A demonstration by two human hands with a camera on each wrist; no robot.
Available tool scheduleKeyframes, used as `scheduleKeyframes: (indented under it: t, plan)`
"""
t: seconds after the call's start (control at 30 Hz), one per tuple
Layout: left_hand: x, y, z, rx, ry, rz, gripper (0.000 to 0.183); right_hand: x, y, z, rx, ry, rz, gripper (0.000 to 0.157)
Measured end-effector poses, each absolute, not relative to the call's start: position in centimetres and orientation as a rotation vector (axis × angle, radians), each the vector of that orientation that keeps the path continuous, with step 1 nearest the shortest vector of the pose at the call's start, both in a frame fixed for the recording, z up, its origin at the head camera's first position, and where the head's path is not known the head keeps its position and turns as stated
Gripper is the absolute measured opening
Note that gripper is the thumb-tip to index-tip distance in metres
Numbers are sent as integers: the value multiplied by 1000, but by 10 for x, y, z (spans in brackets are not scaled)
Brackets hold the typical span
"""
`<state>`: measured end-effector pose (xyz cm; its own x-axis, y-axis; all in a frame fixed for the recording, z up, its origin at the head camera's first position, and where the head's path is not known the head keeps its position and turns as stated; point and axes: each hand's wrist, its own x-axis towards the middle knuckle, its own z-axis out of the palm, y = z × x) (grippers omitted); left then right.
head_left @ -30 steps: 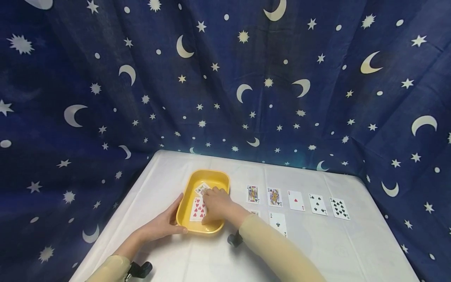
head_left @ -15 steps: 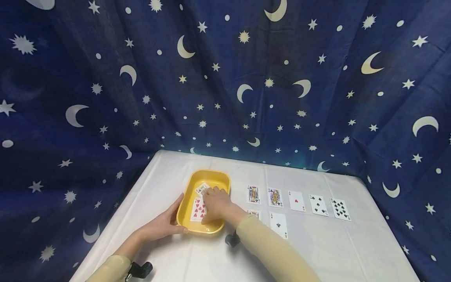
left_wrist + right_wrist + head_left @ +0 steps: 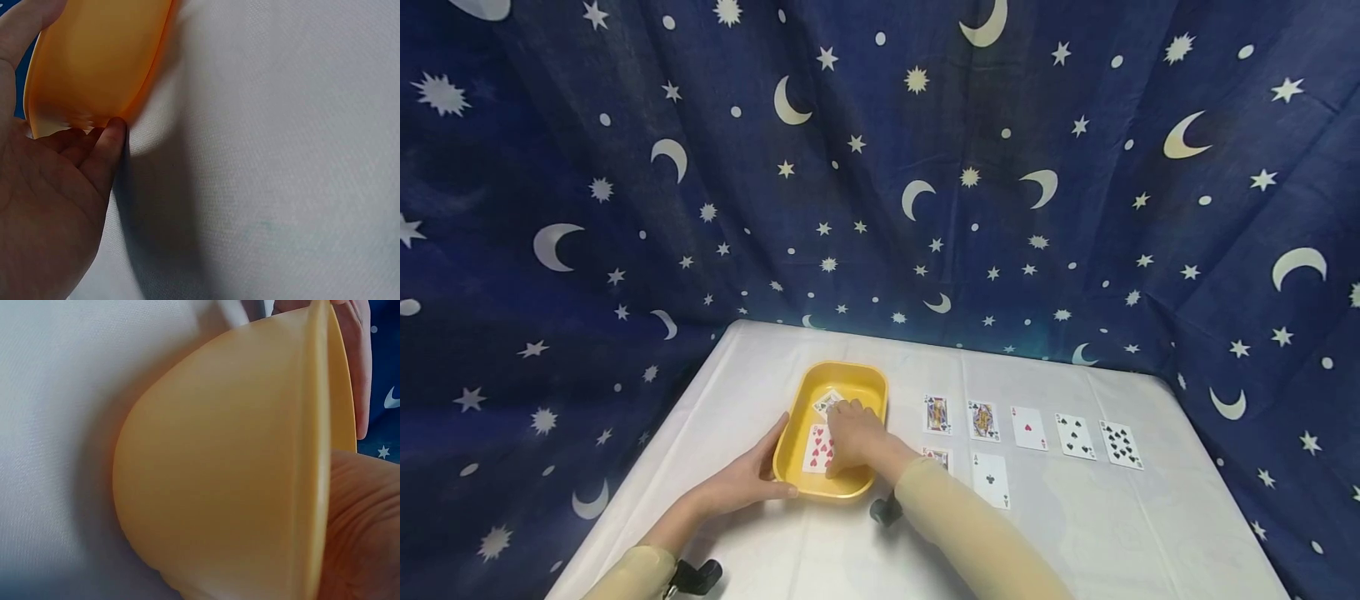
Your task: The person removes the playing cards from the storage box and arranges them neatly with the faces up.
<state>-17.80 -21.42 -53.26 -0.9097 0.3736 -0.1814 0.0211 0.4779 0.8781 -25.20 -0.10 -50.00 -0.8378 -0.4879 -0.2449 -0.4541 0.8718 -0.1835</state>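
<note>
A yellow tray stands at the left of the white table. My left hand holds its left side, thumb at the near corner; in the left wrist view the fingers curl against its outer wall. My right hand reaches down inside the tray, fingers bent over a many-pip hearts card, with the thumb near its lower edge. Another playing card lies askew behind it. The right fingertips are hidden, so I cannot tell whether they pinch a card. In the right wrist view the tray wall hides them.
To the right, face-up cards form a row: two face cards, the second a queen, an ace of hearts, and two black pip cards ending at the right one. Below lie a red face card and an ace of clubs. A starry curtain hangs behind.
The hearts card has slid slightly toward me and turned a little under my right hand. The right forearm has shifted slightly left, uncovering more of the lower cards. My left hand keeps its hold.
</note>
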Motion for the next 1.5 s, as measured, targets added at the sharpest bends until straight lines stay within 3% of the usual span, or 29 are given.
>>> scheduleKeyframes:
  t: [0.67,1.0,1.23,1.5]
  plan:
    - [-178,-214,-532,346,2380,1420,110,-250,-3,-507,-909,2780,25,79]
    - [-178,-214,-534,332,2376,1420,110,-253,9,-501,-1049,2822,28,80]
    - [-179,-215,-535,329,2375,1415,110,-257,25,-487,-1078,2880,-79,69]
    - [-177,-212,-535,276,2394,1407,111,-254,55,-469,-1047,2917,-221,90]
